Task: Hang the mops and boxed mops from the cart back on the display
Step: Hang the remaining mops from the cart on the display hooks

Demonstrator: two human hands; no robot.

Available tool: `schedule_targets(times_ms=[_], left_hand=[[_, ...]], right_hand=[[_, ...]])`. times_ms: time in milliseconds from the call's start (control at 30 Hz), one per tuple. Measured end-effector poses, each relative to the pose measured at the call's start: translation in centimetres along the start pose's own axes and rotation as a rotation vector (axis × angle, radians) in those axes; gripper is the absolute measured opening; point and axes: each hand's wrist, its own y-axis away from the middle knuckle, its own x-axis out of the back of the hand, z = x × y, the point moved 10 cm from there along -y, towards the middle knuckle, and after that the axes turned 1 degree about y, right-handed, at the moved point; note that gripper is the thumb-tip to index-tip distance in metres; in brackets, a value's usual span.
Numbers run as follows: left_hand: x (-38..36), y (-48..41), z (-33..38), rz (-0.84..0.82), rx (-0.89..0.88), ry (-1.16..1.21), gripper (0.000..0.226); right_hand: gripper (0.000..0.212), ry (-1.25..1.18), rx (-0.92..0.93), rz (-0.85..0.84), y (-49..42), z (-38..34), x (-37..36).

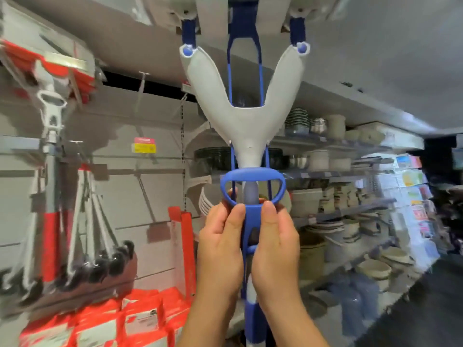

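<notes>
Left grip (220,249) and right grip (275,251) are clamped side by side on the mop (246,126), low centre. Fingers are curled round the blue lever (253,182) and the shaft (251,313). Both thumbs (269,216) are pressed on the lever's stem, just under its loop.

The mop is held upright, head up. Above the loop the grey Y yoke (200,78) is seen, with two blue rods (230,78) running up through the fork. The head (213,8) is cut off by the top edge. The shaft runs down between the wrists and out of frame.

The mop is held in front of the display panel (155,186). Contact with a hook cannot be told.

Low left, red boxes (140,319) are stacked. Above them a red-and-grey mop (51,156) is hung head up on the panel, with slanted poles (110,264), black-ended, bunched beside it. Hooks (143,82) and a red-yellow tag (144,145) are seen on the panel between the hung stock and the held mop.

Right, further back, shelves (350,169) are loaded with stacked crockery (298,118), and a card rack (413,194) stands beyond. The background is blurred.
</notes>
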Motion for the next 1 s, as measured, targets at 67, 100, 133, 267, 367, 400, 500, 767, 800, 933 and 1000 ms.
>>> schedule_targets(times_ms=[67, 100, 133, 267, 367, 400, 500, 767, 800, 933, 1000], left_hand=[[3.0, -1.0, 0.8, 0.006, -0.007, -0.048, 0.012], [4.5, -1.4, 1.2, 0.004, -0.008, -0.074, 0.015], [5.9, -1.9, 1.4, 0.003, -0.002, -0.090, 0.020], [10.9, -3.0, 2.4, 0.028, -0.028, -0.175, 0.013], [14.2, -3.5, 2.4, 0.064, -0.027, -0.225, 0.015], [15.1, -3.6, 2.3, 0.068, -0.022, -0.228, 0.017], [17.3, -4.2, 1.7, 0.060, -0.018, -0.263, 0.015], [20.1, -6.1, -0.3, 0.052, 0.017, -0.231, 0.017], [20.2, -6.5, -0.7, 0.053, 0.020, -0.226, 0.017], [20.1, -8.8, -2.6, 0.079, 0.026, -0.238, 0.014], [19.8, -10.1, -3.7, 0.097, 0.027, -0.235, 0.013]], right_hand=[[0.052, -0.011, -0.032, 0.017, 1.2, 0.9, -2.8], [0.054, -0.017, -0.048, 0.022, 1.7, 1.3, -4.2], [0.055, -0.029, -0.065, 0.019, 2.2, 1.6, -5.5], [0.049, -0.057, -0.078, -0.002, 4.2, 1.8, -10.3], [0.045, -0.078, -0.110, -0.032, 5.6, 2.7, -13.0], [0.043, -0.089, -0.127, -0.042, 5.9, 3.1, -13.8], [0.039, -0.128, -0.167, -0.076, 6.7, 3.9, -15.7], [0.060, -0.125, -0.192, -0.121, 6.6, 6.8, -19.1], [0.060, -0.130, -0.186, -0.125, 6.3, 7.3, -19.4], [0.047, -0.197, -0.210, -0.152, 4.1, 9.8, -20.4], [0.041, -0.225, -0.224, -0.150, 2.6, 11.3, -20.8]])
